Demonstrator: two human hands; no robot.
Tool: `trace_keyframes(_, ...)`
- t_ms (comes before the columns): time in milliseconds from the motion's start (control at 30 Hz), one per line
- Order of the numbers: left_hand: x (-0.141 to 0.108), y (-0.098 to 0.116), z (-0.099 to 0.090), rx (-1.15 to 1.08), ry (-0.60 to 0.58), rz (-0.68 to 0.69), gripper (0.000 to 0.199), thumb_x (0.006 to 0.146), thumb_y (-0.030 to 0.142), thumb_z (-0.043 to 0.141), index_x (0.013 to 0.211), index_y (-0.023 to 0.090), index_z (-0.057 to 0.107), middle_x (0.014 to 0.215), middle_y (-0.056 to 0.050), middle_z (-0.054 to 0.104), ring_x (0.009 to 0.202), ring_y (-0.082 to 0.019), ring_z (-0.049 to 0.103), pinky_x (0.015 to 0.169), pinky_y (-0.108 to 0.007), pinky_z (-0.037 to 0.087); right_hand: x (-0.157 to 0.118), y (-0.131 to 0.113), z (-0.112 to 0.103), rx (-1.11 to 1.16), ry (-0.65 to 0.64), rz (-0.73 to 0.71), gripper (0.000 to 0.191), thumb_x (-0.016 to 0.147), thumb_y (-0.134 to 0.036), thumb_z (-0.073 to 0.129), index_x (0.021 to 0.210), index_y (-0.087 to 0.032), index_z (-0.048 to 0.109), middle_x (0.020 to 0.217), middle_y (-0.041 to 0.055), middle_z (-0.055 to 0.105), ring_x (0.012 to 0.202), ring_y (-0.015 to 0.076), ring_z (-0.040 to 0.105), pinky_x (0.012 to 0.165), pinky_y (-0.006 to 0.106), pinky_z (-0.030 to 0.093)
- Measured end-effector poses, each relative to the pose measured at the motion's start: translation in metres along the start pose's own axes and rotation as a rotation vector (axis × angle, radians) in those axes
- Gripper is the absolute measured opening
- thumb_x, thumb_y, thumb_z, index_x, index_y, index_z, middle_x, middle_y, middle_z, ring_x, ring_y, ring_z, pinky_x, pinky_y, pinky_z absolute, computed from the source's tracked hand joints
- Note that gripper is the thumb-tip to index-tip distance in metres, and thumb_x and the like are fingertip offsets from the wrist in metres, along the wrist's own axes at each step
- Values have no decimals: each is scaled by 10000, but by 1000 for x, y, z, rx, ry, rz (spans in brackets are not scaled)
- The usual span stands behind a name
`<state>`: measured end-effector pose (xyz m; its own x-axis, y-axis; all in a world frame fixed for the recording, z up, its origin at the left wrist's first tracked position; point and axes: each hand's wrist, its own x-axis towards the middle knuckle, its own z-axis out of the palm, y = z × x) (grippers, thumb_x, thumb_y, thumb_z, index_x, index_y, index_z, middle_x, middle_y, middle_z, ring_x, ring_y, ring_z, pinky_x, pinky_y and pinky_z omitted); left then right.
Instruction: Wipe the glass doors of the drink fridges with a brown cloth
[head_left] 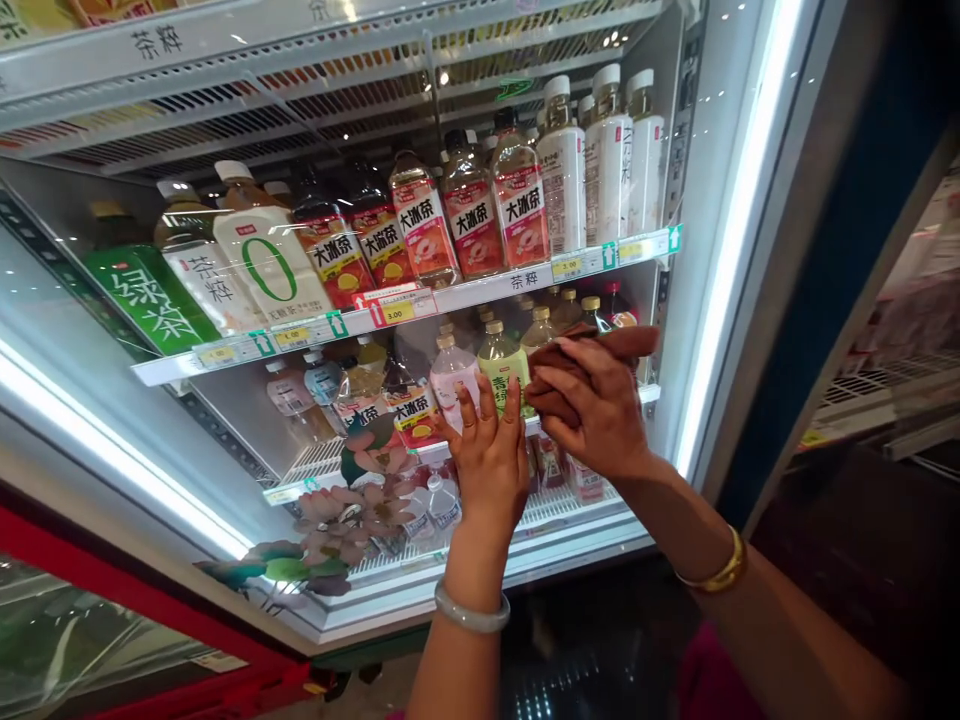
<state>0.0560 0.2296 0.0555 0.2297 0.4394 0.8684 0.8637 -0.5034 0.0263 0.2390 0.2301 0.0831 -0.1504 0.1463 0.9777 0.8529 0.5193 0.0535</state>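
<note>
My left hand [491, 455], with a pale bangle at the wrist, has its fingers spread and looks to rest against the glass door of a lit drinks cooler. Up and to its right, my right hand [600, 410], wearing a gold bangle, grips a bunched brown cloth [630, 343] held up to the glass. Behind the hands, a green-labelled bottle [501, 360] and a pink-labelled bottle [455, 385] stand on a middle shelf. The palms and part of the cloth are hidden from view.
Several tea bottles line the upper shelf [472, 297], including a green-labelled one [154, 295] at left. Flower decals [345, 520] appear at lower left of the glass. A bright light strip [739, 240] runs down the right side. A red-framed case [150, 590] stands at lower left.
</note>
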Motion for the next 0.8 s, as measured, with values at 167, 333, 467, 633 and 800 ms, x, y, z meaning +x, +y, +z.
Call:
trace_keyframes(167, 1, 1, 2, -13, -19, -7, 732, 993, 155, 548, 1625, 333, 223, 1707, -84, 135, 1600, -282, -30, 1220, -675, -151, -18, 0, -2, -63, -29, -99, 494, 874, -382, 720, 1339, -270, 592, 1397, 106, 633, 1292, 281, 597, 1148, 468, 413)
trace_keyframes(333, 2, 5, 8, -4, 13, -30, 769, 964, 160, 598, 1614, 362, 239, 1709, -78, 66, 1596, -315, -47, 1206, -694, -156, -36, 23, -11, -265, 68, 122, 624, 821, -484, 758, 1387, -301, 569, 1477, 116, 559, 1442, 398, 434, 1183, 641, 310)
trace_keyframes(467, 3, 11, 11, 14, 21, -47, 793, 955, 164, 618, 1606, 380, 220, 1707, -68, 34, 1590, -344, -51, 1189, -718, -153, -30, 34, -12, -248, 89, 218, 647, 825, -422, 767, 1416, -287, 542, 1644, 137, 331, 1559, 463, 201, 1178, 748, 262)
trace_keyframes(633, 5, 17, 10, 9, -2, -63, 815, 955, 177, 635, 1604, 400, 195, 1699, -45, -94, 1572, -373, -105, 1171, -742, -141, -20, 20, -6, -106, 93, 167, 617, 856, -315, 733, 1433, -253, 522, 1603, 153, 406, 1510, 370, 377, 1194, 587, 388)
trace_keyframes(800, 6, 20, 4, 19, -65, -81, 782, 966, 170, 621, 1600, 402, 227, 1694, -56, -132, 1567, -382, -135, 1158, -783, -86, -39, 5, -4, -55, -27, -50, 479, 872, -325, 726, 1331, -250, 609, 1418, 108, 616, 1371, 301, 542, 1154, 472, 425)
